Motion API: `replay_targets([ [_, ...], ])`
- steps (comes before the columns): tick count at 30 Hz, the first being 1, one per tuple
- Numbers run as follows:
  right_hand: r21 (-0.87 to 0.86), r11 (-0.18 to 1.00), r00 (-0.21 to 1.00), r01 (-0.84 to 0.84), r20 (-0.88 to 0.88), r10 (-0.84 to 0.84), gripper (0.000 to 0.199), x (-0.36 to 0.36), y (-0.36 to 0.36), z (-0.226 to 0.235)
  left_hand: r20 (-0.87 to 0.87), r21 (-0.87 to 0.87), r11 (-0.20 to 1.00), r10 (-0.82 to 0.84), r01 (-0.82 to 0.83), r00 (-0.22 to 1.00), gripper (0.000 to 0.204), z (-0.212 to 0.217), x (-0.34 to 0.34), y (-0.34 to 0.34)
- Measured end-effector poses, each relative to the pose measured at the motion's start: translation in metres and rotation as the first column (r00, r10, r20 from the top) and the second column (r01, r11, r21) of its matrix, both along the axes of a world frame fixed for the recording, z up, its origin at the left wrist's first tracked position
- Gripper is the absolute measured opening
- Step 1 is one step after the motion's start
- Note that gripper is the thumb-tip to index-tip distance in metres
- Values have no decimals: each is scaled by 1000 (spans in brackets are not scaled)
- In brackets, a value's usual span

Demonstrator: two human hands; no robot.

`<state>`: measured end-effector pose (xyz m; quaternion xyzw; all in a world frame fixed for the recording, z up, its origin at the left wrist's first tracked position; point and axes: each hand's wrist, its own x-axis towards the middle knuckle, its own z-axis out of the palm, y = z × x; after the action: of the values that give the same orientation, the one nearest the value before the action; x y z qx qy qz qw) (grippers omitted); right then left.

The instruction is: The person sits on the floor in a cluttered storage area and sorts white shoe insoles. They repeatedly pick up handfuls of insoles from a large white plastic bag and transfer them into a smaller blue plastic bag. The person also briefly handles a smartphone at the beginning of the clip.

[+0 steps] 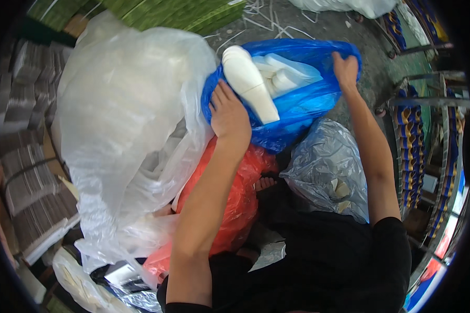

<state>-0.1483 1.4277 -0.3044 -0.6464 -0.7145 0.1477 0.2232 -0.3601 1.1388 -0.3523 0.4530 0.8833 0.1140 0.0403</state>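
Left hand: the left hand is closed on the near-left rim of the blue plastic bag, fingers curled over the film, right beside a long white moulded piece that sticks out of the mouth.
Right hand: the right hand pinches the far-right rim of the same bag, holding the mouth spread.
Blue bag: it hangs between the two hands, above an orange-red plastic bag and a grey translucent bag, and holds several white pieces stacked loosely.
Handling, as I judge it: the film is thin, soft and slippery and gives no support, so the rim is the place to hold, bunched in the fist. The white pieces look light and stiff, probably foam or pulp; the long one leans over the edge and could tip out if the rim sags.
Surroundings: a large clear plastic bag bulges at the left, bundled stacks of grey sheets beyond it, green stacked sheets at the top, metal racks at the right.
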Motion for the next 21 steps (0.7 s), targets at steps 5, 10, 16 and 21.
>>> replay_targets([
  [5,236,968,985,86,-167,-47,45,50,39,-4,132,216,976,-23,-6,991,81,50,-3,-31],
  [10,-436,775,581,-458,513,632,51,16,14,19,60,-160,935,-310,316,949,42,36,-5,-50],
  [16,-372,426,533,-825,-262,804,50,-67,-136,-34,30,-58,808,-586,587,810,20,-19,9,-79],
  [21,-565,344,371,-750,72,926,82,-93,-183,-83,198,-27,738,-657,674,727,21,-12,24,-88],
])
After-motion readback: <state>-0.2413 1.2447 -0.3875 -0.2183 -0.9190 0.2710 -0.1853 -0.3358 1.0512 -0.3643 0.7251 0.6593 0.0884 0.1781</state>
